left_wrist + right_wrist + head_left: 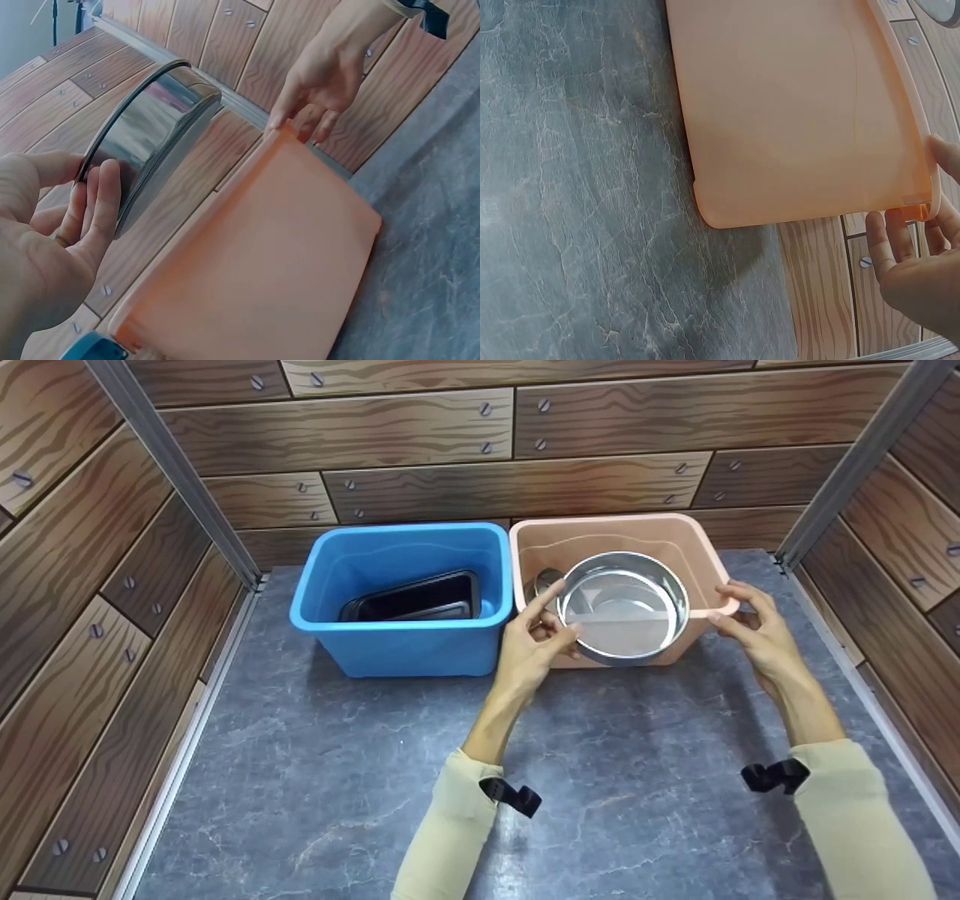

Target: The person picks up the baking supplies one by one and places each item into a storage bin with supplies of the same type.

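Observation:
My left hand (529, 649) pinches the left edge of a round metal sieve (679, 619), thumb on one side and fingers on the other. The sieve has a shiny steel wall and a fine mesh bottom, through which the bin's rim shows. It is held above the front rim of a peach-orange plastic bin (536, 526). In the left wrist view the sieve (154, 124) is tilted, above the bin's rim. My right hand (765, 637) grips the bin's front right corner, thumb and fingers around the rim. Inside the bin, a metal item (550, 576) is partly hidden behind my left hand.
Left of the orange bin, right beside it, stands a blue plastic bin (409, 649) with dark rectangular pans (431, 596) in it. Both bins stand on a grey marbled surface (337, 765), near the wood-patterned back wall (420, 431). Similar panels rise at both sides.

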Demonstrator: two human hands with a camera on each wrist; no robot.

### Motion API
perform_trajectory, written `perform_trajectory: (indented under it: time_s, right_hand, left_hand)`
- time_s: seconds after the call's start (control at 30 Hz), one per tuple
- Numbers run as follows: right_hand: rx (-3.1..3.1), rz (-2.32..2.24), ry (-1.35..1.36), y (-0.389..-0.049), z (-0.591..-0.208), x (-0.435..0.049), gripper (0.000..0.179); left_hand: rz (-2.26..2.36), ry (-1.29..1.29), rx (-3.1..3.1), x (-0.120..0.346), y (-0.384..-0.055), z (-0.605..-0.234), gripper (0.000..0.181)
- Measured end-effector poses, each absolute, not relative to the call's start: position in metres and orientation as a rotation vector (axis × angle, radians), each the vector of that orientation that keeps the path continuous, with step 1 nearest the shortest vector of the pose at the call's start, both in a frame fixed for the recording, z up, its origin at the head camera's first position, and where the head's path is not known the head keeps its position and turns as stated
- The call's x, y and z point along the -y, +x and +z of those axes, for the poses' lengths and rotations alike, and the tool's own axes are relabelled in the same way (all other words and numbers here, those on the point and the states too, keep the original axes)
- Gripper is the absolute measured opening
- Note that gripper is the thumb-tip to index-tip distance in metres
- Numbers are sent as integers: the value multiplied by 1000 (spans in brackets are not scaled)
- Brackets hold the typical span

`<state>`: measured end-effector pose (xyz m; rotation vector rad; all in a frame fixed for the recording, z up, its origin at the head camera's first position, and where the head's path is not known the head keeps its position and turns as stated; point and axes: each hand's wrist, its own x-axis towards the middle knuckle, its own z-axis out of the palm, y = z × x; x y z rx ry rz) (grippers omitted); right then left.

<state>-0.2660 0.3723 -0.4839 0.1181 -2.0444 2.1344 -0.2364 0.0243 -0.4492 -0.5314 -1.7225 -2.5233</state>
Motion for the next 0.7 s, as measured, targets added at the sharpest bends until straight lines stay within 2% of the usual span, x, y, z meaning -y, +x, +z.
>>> perform_trajectory:
  time_s: [0.7]
  right_hand:
    - [2072, 2100, 114, -265, -486, -373, 47]
  left_hand:
    - [-2482, -407, 1721, -15, -270, -435, 65]
